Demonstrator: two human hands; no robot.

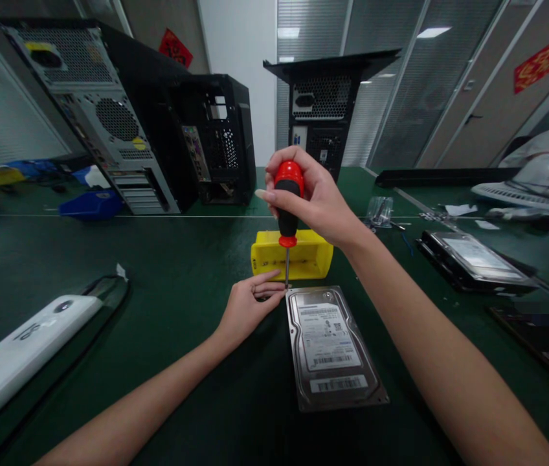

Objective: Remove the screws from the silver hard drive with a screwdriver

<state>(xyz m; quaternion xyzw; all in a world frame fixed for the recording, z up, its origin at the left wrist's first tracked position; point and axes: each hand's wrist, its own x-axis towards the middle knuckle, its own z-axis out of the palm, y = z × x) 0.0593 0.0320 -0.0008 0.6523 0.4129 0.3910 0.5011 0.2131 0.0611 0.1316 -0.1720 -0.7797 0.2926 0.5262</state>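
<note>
A silver hard drive (327, 382) with a white label lies flat on the green table, label side up. My right hand (320, 197) is wrapped round the red and black handle of a screwdriver (287, 217). The shaft points straight down, and its tip is at the drive's far left corner. At that same corner, my left hand (250, 307) has its thumb and fingertips drawn together against the drive's edge, beside the tip. Any screw under the tip is too small to make out. Just behind the drive, a yellow bin (320, 255) holds small dark pieces.
Computer cases (123, 129) stand along the back, one more case (323, 123) at centre right. On the left lie a white power strip (32, 343) with a black cable and a blue bin (90, 204). Another hard drive (473, 252) and a small plastic bag (380, 210) are at right.
</note>
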